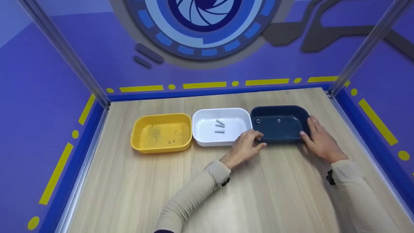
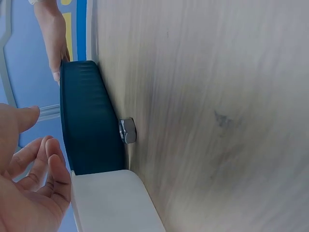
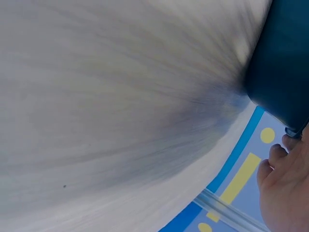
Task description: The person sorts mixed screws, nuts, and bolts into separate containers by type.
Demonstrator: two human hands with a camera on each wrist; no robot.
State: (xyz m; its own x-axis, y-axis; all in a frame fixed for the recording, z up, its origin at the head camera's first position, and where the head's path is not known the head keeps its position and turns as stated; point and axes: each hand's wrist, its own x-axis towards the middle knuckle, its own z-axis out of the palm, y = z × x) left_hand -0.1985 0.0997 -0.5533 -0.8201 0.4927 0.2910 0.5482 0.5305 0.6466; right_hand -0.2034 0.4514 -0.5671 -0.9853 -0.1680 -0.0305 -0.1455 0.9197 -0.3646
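My left hand (image 1: 244, 147) is at the near left corner of a dark blue tray (image 1: 281, 140), fingers loosely bent over the rim, thumb outside and apart from them. In the left wrist view nothing shows between thumb and fingers, and a silver hex nut (image 2: 128, 130) appears low against the tray's near side. My right hand (image 1: 323, 144) holds the tray's right end, thumb at the near right rim and fingers along the outer side. Inside the tray lie two small silver nuts, one at left (image 1: 258, 121) and another nut (image 1: 278, 121) near the middle.
Close against the dark tray stands a white tray (image 1: 223, 144) with several silver screws (image 1: 220, 125). Left of it, a yellow tray (image 1: 161, 150) holds small dark pieces (image 1: 171, 141). Blue-purple panels (image 1: 210, 71) bound the wooden table (image 1: 258, 194) at back and sides.
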